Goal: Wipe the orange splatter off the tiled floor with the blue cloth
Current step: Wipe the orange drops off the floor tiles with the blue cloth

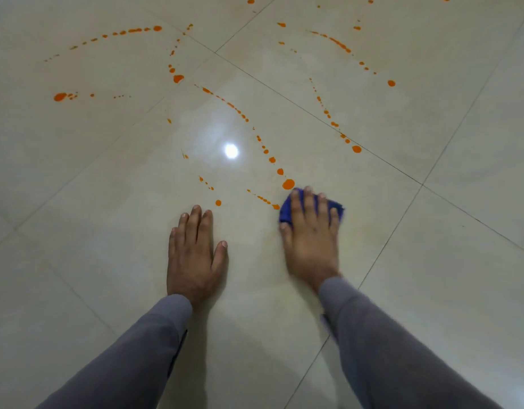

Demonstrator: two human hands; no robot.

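Observation:
Orange splatter [288, 184] runs in dotted trails across the glossy cream tiled floor [107, 202], from the far edge down to just ahead of my hands. My right hand [311, 234] lies flat with straight fingers on the bunched blue cloth [285, 211], pressing it to the floor. The cloth shows beside and between my fingers, and its left edge touches a short orange trail [263, 199]. A large drop sits just beyond the cloth. My left hand [193, 255] rests flat on the floor to the left, holding nothing, with a small drop [218, 203] ahead of its fingertips.
Dark grout lines [314, 113] cross the floor diagonally. A lamp's bright reflection [231, 150] glares on the middle tile. Grey sleeves [387, 349] cover both forearms. More orange trails [131, 31] lie far left and far right [337, 44].

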